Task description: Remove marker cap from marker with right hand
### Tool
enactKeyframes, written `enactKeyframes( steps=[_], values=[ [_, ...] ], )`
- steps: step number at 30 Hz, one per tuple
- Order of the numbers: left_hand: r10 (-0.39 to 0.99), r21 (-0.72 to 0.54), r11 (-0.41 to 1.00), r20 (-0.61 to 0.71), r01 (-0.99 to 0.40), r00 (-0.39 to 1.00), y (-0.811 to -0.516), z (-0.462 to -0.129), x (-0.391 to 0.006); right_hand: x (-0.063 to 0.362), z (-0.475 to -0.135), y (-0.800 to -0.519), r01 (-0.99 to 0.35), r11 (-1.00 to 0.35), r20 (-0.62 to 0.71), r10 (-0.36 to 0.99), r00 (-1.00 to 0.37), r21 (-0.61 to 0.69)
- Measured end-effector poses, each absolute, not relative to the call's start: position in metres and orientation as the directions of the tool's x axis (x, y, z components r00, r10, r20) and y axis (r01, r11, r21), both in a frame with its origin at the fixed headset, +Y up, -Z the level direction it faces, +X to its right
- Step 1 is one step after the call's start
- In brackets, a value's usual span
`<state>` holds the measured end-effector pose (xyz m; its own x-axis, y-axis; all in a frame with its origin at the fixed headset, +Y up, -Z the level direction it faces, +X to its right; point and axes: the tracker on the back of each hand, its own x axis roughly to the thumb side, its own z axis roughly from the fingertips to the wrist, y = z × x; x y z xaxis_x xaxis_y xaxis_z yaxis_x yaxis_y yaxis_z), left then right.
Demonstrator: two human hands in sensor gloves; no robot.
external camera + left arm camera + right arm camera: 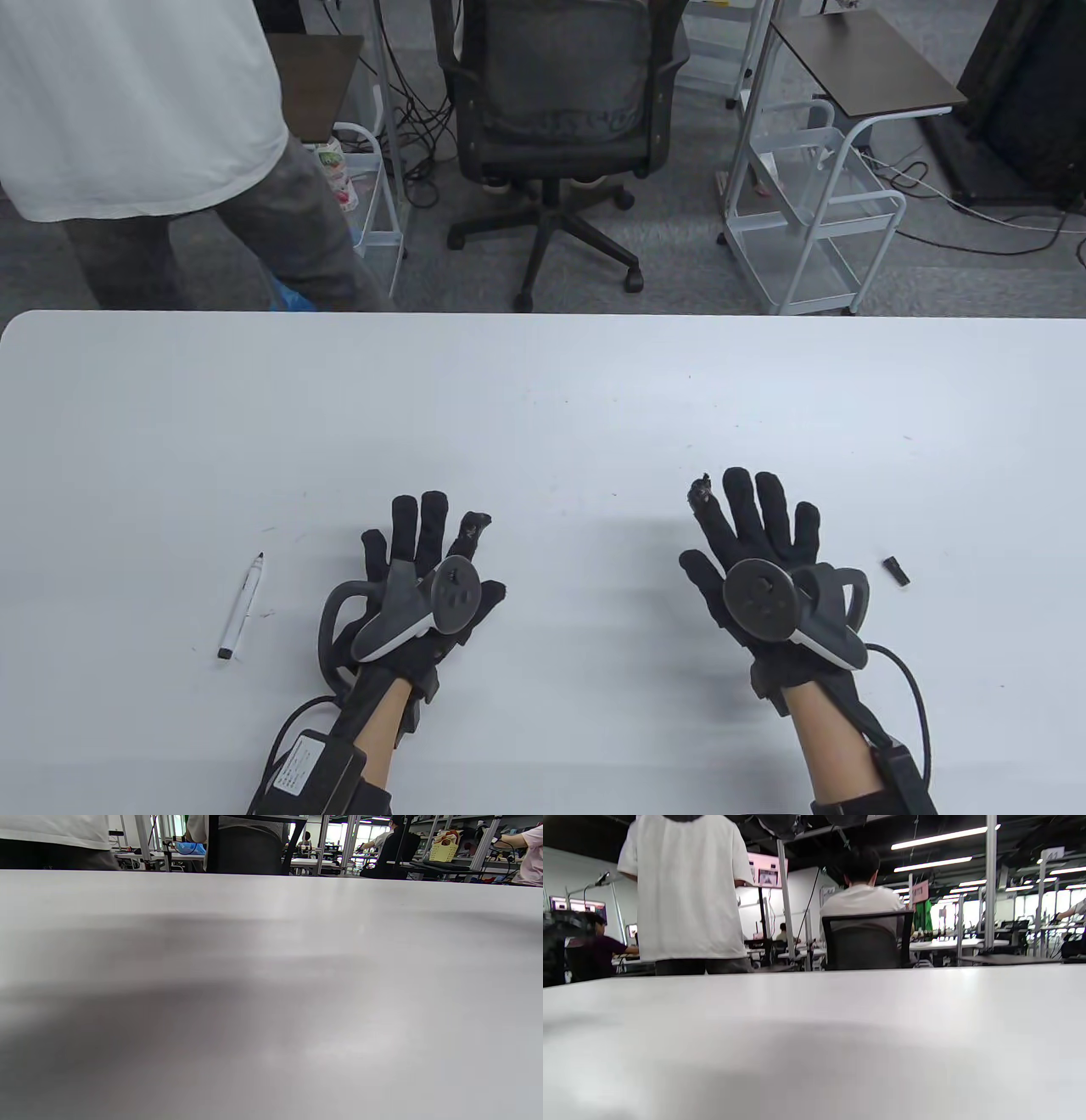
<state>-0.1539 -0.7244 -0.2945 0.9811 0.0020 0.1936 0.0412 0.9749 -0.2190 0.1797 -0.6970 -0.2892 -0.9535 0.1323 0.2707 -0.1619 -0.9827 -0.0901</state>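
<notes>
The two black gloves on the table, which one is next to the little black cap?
The right hand. The small black cap lies on the table just off its outer side. The left hand has the uncapped white marker beside it instead.

Smooth, faintly glossy white table (543,399); black cloth-gloved hands (755,543); white plastic-looking marker (241,606).

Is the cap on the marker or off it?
Off. The marker lies left of the left hand with its tip bare, and the cap lies apart, right of the right hand.
</notes>
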Motion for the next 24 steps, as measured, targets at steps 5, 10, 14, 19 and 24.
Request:
enactKeyframes(
  steps=[5,10,14,19,24],
  values=[
    [0.001,-0.188,0.981,0.229,0.043,0.973,-0.723,-0.291,-0.146,0.181,-0.296,-0.718,-0.038,-0.999,0.256,0.039,-0.966,0.011],
    [-0.011,-0.186,0.981,0.239,0.057,0.971,-0.722,-0.289,-0.141,0.189,-0.298,-0.718,-0.117,-0.993,0.229,0.115,-0.967,0.005],
    [-0.016,-0.188,0.98,0.239,0.062,0.971,-0.723,-0.289,-0.14,0.19,-0.298,-0.718,-0.113,-0.994,0.232,0.11,-0.966,0.002],
    [-0.024,-0.181,0.981,0.236,0.068,0.971,-0.722,-0.288,-0.14,0.19,-0.297,-0.718,-0.124,-0.992,0.228,0.122,-0.966,0.006],
    [-0.03,-0.174,0.982,0.229,0.071,0.973,-0.721,-0.288,-0.142,0.192,-0.297,-0.718,-0.148,-0.989,0.228,0.145,-0.963,0.003]
  ],
)
